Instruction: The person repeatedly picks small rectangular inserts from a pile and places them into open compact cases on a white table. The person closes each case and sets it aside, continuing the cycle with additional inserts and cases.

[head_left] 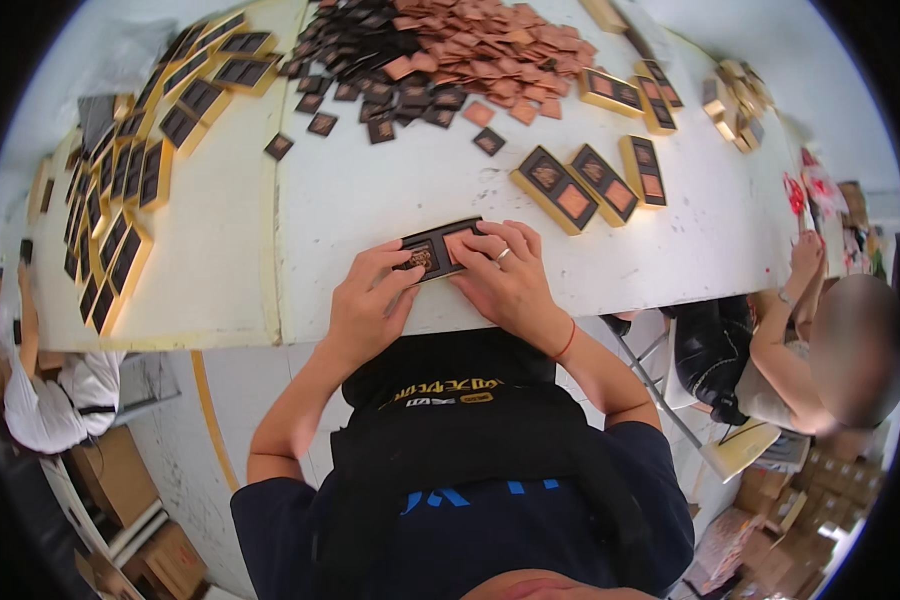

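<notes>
Near the table's front edge lies a small black-and-gold two-compartment box (432, 241). Its left compartment holds a dark brown flat square packet (422, 259), its right one a copper-coloured packet (456, 246). My left hand (370, 300) grips the left end of the box, fingers on the far side and thumb at the near side. My right hand (513, 283), with a ring and a red wrist cord, is closed on the right end. Its fingertips press at the copper packet and cover part of it.
Beyond my hands are heaps of dark packets (355, 45) and copper packets (510, 50). Filled boxes (553, 190) lie at the right, rows of boxes with dark inserts (155, 175) at the left. One person (800, 350) sits at the right, another (55, 400) at the left.
</notes>
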`<state>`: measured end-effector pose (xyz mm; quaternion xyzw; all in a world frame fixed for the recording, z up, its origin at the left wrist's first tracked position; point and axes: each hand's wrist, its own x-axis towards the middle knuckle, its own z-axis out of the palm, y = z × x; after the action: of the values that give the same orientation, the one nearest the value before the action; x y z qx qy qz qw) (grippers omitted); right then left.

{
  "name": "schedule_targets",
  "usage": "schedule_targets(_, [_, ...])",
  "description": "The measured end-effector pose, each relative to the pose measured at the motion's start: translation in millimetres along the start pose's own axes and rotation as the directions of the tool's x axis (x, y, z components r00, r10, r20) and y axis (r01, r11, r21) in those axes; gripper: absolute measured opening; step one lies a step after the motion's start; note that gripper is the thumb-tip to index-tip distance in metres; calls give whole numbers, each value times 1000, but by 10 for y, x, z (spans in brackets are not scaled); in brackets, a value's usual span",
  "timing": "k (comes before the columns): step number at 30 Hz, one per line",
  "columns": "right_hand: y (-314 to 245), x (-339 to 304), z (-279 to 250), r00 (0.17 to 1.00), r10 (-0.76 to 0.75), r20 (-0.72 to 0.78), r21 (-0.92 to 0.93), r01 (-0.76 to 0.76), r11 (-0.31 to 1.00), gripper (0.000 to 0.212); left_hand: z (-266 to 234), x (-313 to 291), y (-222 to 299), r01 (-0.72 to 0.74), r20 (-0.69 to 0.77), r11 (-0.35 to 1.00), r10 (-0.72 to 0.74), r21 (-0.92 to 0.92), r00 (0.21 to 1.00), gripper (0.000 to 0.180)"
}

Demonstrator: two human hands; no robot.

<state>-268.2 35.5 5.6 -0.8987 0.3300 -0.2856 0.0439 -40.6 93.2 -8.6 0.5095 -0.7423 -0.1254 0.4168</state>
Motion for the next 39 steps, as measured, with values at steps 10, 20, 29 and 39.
schedule_targets(10, [628, -70, -284, 930, 328, -163, -327, -365, 872, 68, 959, 1470, 88, -360, 366, 922, 386, -142, 846, 24])
schedule_targets(20, [2317, -254, -549, 907, 374, -194, -677, -400, 618, 56, -524, 1864, 2188, -559, 625, 703, 686, -440, 371, 33])
schedule_targets(29, [1463, 730, 76, 986, 129, -102, -308, -155, 939, 46, -504, 1645, 2150, -491, 579, 694, 716, -527, 391, 38])
schedule_targets(39, [1231, 690, 77, 919, 393, -26, 20, -392, 920, 41, -468, 1613, 1956, -464, 574, 707, 706, -534, 415, 46])
